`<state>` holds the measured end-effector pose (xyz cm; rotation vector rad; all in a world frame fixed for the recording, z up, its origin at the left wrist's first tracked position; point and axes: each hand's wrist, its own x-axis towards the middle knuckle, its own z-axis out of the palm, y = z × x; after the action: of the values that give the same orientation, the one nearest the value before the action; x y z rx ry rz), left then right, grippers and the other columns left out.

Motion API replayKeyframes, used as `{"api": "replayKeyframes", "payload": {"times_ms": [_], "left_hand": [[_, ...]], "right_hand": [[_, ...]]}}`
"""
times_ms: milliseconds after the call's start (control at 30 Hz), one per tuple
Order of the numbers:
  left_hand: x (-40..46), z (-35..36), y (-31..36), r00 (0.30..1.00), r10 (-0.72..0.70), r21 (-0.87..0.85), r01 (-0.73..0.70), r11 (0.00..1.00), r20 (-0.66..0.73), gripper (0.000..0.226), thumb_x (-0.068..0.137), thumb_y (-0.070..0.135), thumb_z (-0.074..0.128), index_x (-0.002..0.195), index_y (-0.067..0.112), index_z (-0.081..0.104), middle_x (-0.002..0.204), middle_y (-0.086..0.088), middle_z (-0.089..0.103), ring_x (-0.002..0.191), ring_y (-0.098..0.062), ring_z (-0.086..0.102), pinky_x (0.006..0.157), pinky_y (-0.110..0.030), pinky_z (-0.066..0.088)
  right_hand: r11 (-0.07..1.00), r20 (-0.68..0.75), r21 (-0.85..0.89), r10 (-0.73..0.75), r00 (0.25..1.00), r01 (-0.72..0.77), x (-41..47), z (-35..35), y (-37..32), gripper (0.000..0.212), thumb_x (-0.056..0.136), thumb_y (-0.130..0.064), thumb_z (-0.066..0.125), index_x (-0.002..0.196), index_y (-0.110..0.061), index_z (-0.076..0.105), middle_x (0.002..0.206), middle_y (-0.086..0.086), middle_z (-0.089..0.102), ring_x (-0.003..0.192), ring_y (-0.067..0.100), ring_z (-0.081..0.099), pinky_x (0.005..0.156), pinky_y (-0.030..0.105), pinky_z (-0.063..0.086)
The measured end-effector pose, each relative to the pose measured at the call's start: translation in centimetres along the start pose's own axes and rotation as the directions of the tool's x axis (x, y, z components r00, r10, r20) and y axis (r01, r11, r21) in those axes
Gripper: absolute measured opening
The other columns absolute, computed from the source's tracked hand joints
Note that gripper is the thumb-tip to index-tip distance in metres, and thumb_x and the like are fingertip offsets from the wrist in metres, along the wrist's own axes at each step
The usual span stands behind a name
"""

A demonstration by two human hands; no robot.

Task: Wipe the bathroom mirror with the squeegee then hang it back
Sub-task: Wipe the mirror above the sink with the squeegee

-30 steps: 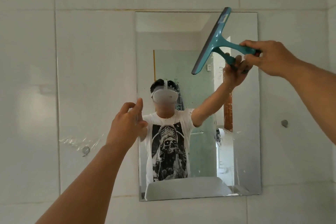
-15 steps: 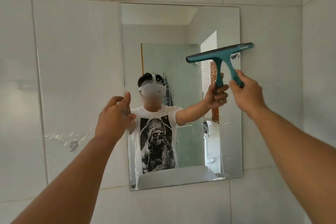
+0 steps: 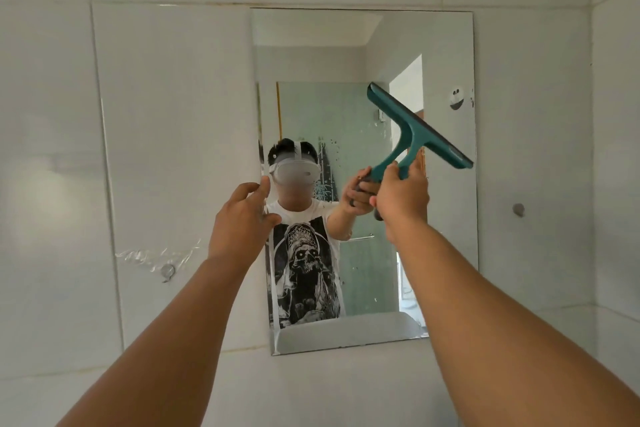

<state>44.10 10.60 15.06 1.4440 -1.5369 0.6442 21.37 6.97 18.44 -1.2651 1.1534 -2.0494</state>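
A teal squeegee (image 3: 414, 130) lies against the right half of the rectangular wall mirror (image 3: 318, 59), its blade slanting from upper left down to the mirror's right edge. My right hand (image 3: 401, 199) is closed around its handle, below the blade. My left hand (image 3: 242, 218) hovers at the mirror's left edge, fingers apart and holding nothing. A soapy smudge (image 3: 457, 98) and small droplets mark the glass near the upper right. The mirror reflects a person in a white printed T-shirt wearing a headset.
White wall tiles surround the mirror. A small metal hook (image 3: 518, 209) sticks out of the wall right of the mirror. Another peg (image 3: 168, 270) with torn clear tape sits on the left. A side wall meets at the far right corner (image 3: 592, 149).
The squeegee swung from the mirror's top right down to its middle right, and the blade turned from steep through level to slanting down to the right. My left hand stayed by the left edge.
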Motion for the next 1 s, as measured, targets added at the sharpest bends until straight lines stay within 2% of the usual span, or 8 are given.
{"api": "replayKeyframes", "payload": {"times_ms": [100, 233, 300, 400, 533, 700, 867, 1000], "left_hand": [[-0.3, 0.1, -0.2, 1.000, 0.025, -0.015, -0.025, 1.000, -0.011, 0.063, 0.084, 0.025, 0.074, 0.141, 0.019, 0.050, 0.134, -0.004, 0.056, 0.103, -0.028, 0.064, 0.087, -0.040, 0.051], [-0.5, 0.2, -0.6, 0.999, 0.046, -0.044, -0.047, 0.998, -0.025, 0.058, 0.082, 0.024, 0.075, 0.136, 0.017, 0.055, 0.132, -0.005, 0.058, 0.101, -0.029, 0.065, 0.086, -0.040, 0.052], [-0.5, 0.3, -0.6, 0.998, 0.055, -0.050, -0.057, 0.997, -0.030, 0.058, 0.083, 0.022, 0.075, 0.137, 0.016, 0.055, 0.132, -0.006, 0.058, 0.101, -0.028, 0.064, 0.086, -0.037, 0.050], [-0.9, 0.4, -0.8, 0.997, 0.075, -0.061, -0.076, 0.995, -0.023, 0.063, 0.084, 0.021, 0.074, 0.141, 0.016, 0.049, 0.137, -0.007, 0.056, 0.111, -0.028, 0.061, 0.092, -0.037, 0.049], [-2.2, 0.8, -1.0, 0.998, 0.056, -0.125, -0.053, 0.991, 0.020, 0.072, 0.087, 0.026, 0.071, 0.149, 0.017, 0.036, 0.147, -0.006, 0.048, 0.129, -0.026, 0.048, 0.106, -0.035, 0.039], [-4.0, 1.8, -1.7, 0.996, 0.056, -0.114, -0.048, 0.992, 0.066, 0.075, 0.090, 0.029, 0.068, 0.153, 0.017, 0.030, 0.158, -0.003, 0.032, 0.141, -0.024, 0.033, 0.113, -0.033, 0.029], [-4.9, 2.4, -2.2, 0.990, 0.116, -0.026, -0.114, 0.993, 0.085, 0.073, 0.087, 0.021, 0.072, 0.150, 0.012, 0.036, 0.160, -0.007, 0.027, 0.139, -0.028, 0.034, 0.111, -0.036, 0.033], [-4.7, 2.2, -2.2, 0.988, 0.114, 0.001, -0.115, 0.993, 0.102, 0.073, 0.088, 0.023, 0.071, 0.151, 0.012, 0.035, 0.161, -0.005, 0.025, 0.139, -0.027, 0.033, 0.112, -0.036, 0.033]], "right_hand": [[0.996, 0.002, 0.060, 0.058, 0.998, -0.058, -1.6, 1.7, -0.2, 0.019, 0.100, -0.032, 0.045, 0.112, -0.019, 0.053, 0.094, 0.002, 0.071, 0.075, 0.024, 0.073, 0.070, 0.044, 0.062], [0.991, 0.050, 0.125, 0.048, 0.998, -0.054, -4.3, 3.6, -0.5, 0.017, 0.101, -0.025, 0.044, 0.112, -0.014, 0.052, 0.076, -0.004, 0.065, 0.051, 0.012, 0.065, 0.050, 0.027, 0.057], [0.987, 0.087, 0.144, 0.052, 0.995, -0.065, -5.7, 4.6, -0.6, 0.022, 0.101, -0.026, 0.043, 0.119, -0.015, 0.050, 0.085, 0.001, 0.069, 0.060, 0.018, 0.069, 0.051, 0.029, 0.058], [0.998, 0.123, 0.056, 0.024, 0.992, -0.031, -7.6, 6.2, 0.0, 0.035, 0.099, -0.030, 0.043, 0.131, -0.017, 0.045, 0.106, 0.006, 0.070, 0.077, 0.025, 0.072, 0.064, 0.045, 0.062], [0.998, 0.177, -0.031, -0.054, 0.983, 0.060, -9.7, 7.0, 1.6, 0.053, 0.094, -0.043, 0.042, 0.143, -0.025, 0.032, 0.111, 0.006, 0.071, 0.089, 0.025, 0.073, 0.073, 0.052, 0.061], [0.990, 0.197, -0.105, -0.077, 0.977, 0.099, -9.5, 6.7, 3.0, 0.059, 0.091, -0.048, 0.039, 0.146, -0.029, 0.028, 0.110, 0.006, 0.071, 0.090, 0.025, 0.073, 0.074, 0.050, 0.061], [0.948, 0.285, -0.255, -0.115, 0.952, 0.191, -10.9, 6.0, 4.9, 0.066, 0.088, -0.058, 0.033, 0.147, -0.040, 0.012, 0.118, 0.009, 0.066, 0.099, 0.026, 0.068, 0.077, 0.049, 0.060], [0.895, 0.323, -0.363, -0.141, 0.936, 0.260, -10.8, 4.1, 5.5, 0.060, 0.095, -0.051, 0.038, 0.149, -0.036, 0.018, 0.125, 0.009, 0.065, 0.105, 0.030, 0.066, 0.086, 0.051, 0.057]]}}
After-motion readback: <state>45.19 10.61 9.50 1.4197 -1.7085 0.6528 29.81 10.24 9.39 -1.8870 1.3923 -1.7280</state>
